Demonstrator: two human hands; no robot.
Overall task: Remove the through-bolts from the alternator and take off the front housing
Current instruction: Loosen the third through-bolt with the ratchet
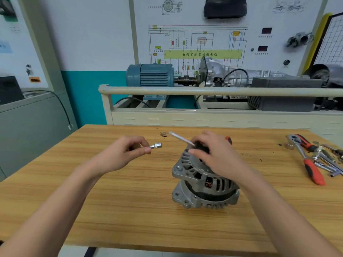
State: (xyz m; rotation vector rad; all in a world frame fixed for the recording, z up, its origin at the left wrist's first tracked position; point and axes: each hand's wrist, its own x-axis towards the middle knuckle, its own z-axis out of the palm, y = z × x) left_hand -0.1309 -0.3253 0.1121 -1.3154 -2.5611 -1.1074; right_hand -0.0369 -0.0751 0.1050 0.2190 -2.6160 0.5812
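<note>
Wooden table (pixel 130 201), apparently workshop benches behind.

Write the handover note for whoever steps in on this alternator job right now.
Left hand: pinches a small socket in the air, left of the alternator.
Right hand: rests on top of the alternator and holds a long thin rod, probably a through-bolt; I cannot tell if it is fully out.
Alternator stands upright on the wooden table, front housing not yet off.
Ratchet and other tools lie at the table's right edge.
Left to do: check for remaining through-bolts, then lift off the front housing.
</note>
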